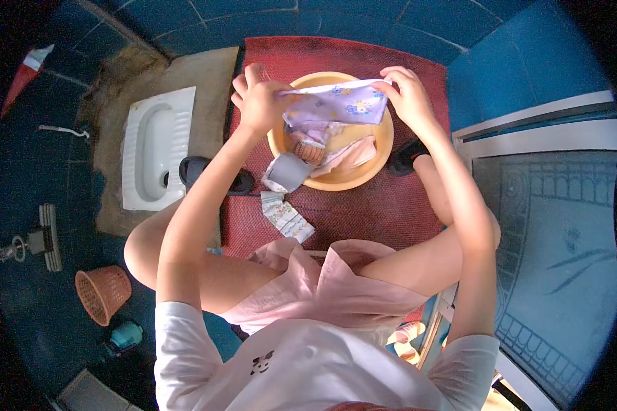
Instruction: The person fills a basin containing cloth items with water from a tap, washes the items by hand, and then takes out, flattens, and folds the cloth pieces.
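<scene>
A lilac cloth (339, 106) with blue and yellow flowers and a white upper edge is stretched between my hands. My left hand (257, 101) is closed on its left end, some fingers raised. At the other end, my right hand (408, 97) pinches the upper corner between thumb and fingers. Beneath the cloth stands a yellow basin (385, 154). Inside it lie a pale pink cloth (353, 156) and some bunched patterned fabric (310, 151). A grey-and-white piece (286, 172) hangs over the basin's near left rim. Below that, a folded floral piece (288, 218) lies on the mat.
The basin stands on a red mat (391, 219). To the left is a white squat toilet (159, 151). An orange basket (103, 294) is at lower left. A framed glass door (555, 240) is on the right. Dark slippers (240, 182) are on my feet.
</scene>
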Tool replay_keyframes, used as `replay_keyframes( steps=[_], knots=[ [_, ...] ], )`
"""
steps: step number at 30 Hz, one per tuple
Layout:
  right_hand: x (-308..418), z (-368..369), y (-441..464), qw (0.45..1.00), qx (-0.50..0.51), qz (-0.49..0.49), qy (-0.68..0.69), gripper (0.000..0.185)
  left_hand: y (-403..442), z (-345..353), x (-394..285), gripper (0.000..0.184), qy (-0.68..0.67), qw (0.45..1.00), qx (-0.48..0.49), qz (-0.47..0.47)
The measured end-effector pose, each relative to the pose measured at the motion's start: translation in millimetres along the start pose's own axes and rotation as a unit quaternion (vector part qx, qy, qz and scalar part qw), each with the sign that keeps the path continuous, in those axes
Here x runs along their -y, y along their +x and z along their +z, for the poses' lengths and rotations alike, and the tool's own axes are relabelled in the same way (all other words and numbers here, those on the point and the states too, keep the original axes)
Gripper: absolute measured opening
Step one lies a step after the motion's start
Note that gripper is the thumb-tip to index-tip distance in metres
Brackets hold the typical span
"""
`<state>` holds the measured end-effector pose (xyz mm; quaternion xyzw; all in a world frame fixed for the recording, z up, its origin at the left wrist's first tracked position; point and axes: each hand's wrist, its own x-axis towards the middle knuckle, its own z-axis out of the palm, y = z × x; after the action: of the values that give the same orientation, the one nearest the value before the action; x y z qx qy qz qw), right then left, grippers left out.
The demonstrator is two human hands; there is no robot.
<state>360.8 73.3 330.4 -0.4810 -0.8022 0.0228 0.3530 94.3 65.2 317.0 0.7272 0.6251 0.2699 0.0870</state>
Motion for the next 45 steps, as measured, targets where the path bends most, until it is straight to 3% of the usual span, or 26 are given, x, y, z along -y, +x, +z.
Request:
replay_keyframes(
  steps=[1, 3, 4, 7, 9, 12, 14, 17, 20, 21, 22, 24, 26, 28, 29, 31, 32, 34, 35, 37, 40, 41, 43, 45],
  knots=[
    [1, 0, 0, 1.000, 0.000, 0.001, 0.001, 0.019, 3, -2, 0, 0.023, 0.008, 1.000, -0.002, 0.014],
    [3, -2, -1, 0.982, 0.110, 0.151, -0.036, 0.018, 7, -7, 0, 0.023, 0.031, 0.999, -0.011, 0.031],
    [-1, 3, -2, 0.982, 0.111, 0.151, -0.035, 0.018, 9, -8, 0, 0.024, 0.053, 0.997, -0.022, 0.050],
    [-10, 17, -5, 0.978, 0.094, 0.162, 0.089, 0.016, 13, -9, 1, 0.023, 0.077, 0.995, -0.033, 0.058],
    [-9, 21, -3, 0.925, 0.098, 0.278, 0.238, 0.013, 15, -8, 6, 0.023, 0.083, 0.993, -0.038, 0.068],
    [-19, 37, -2, 0.888, 0.066, 0.299, 0.343, 0.012, 19, -12, 8, 0.024, 0.090, 0.994, -0.019, 0.055],
    [-23, 43, -1, 0.889, 0.075, 0.300, 0.337, 0.014, 22, -11, 12, 0.024, 0.092, 0.995, 0.008, 0.031],
    [-33, 49, 2, 0.894, 0.095, 0.292, 0.327, 0.015, 29, -3, 32, 0.026, 0.081, 0.993, 0.061, 0.053],
    [-31, 53, 4, 0.875, 0.104, 0.291, 0.372, 0.018, 37, 10, 54, 0.030, -0.026, 0.983, 0.135, 0.122],
    [-30, 54, 4, 0.852, 0.101, 0.296, 0.420, 0.020, 39, 4, 53, 0.030, -0.172, 0.950, 0.259, 0.028],
    [-32, 56, 4, 0.851, 0.102, 0.297, 0.420, 0.020, 40, 1, 53, 0.031, -0.311, 0.872, 0.371, -0.067],
    [-36, 59, 3, 0.826, 0.184, 0.302, 0.439, 0.025, 38, 0, 56, 0.030, -0.362, 0.847, 0.381, -0.080],
    [-35, 64, 4, 0.828, 0.180, 0.307, 0.433, 0.025, 35, 2, 57, 0.030, -0.413, 0.818, 0.390, -0.092],
    [-31, 67, 7, 0.831, 0.175, 0.312, 0.426, 0.025, 32, 10, 57, 0.034, -0.529, 0.768, 0.300, -0.203],
    [-28, 69, 11, 0.840, 0.144, 0.280, 0.442, 0.023, 34, 11, 58, 0.034, -0.529, 0.767, 0.300, -0.204],
    [-28, 76, 13, 0.848, 0.111, 0.247, 0.455, 0.022, 37, 14, 61, 0.046, -0.624, 0.662, 0.350, -0.225],
    [-32, 83, 13, 0.833, 0.096, 0.244, 0.487, 0.020, 38, 16, 61, 0.046, -0.624, 0.661, 0.350, -0.225],
    [-30, 89, 16, 0.817, 0.080, 0.242, 0.517, 0.019, 36, 19, 62, 0.056, -0.750, 0.497, 0.337, -0.279],
    [-29, 91, 15, 0.792, 0.062, 0.293, 0.533, 0.019, 34, 21, 62, 0.056, -0.750, 0.496, 0.337, -0.279],
    [-28, 96, 16, 0.763, 0.045, 0.344, 0.545, 0.019, 26, 29, 65, 0.059, -0.814, 0.420, 0.286, -0.281],
    [-34, 109, 17, 0.620, 0.082, 0.480, 0.615, 0.024, 21, 41, 74, 0.053, -0.818, 0.414, 0.303, -0.259],
    [-37, 111, 17, 0.619, 0.082, 0.481, 0.615, 0.024, 20, 43, 76, 0.052, -0.811, 0.415, 0.323, -0.257],
    [-40, 115, 18, 0.525, 0.105, 0.506, 0.676, 0.029, 21, 46, 82, 0.048, -0.808, 0.399, 0.345, -0.263],
    [-48, 117, 16, 0.521, 0.121, 0.479, 0.696, 0.031, 22, 51, 86, 0.046, -0.765, 0.468, 0.335, -0.289]
  ],
)
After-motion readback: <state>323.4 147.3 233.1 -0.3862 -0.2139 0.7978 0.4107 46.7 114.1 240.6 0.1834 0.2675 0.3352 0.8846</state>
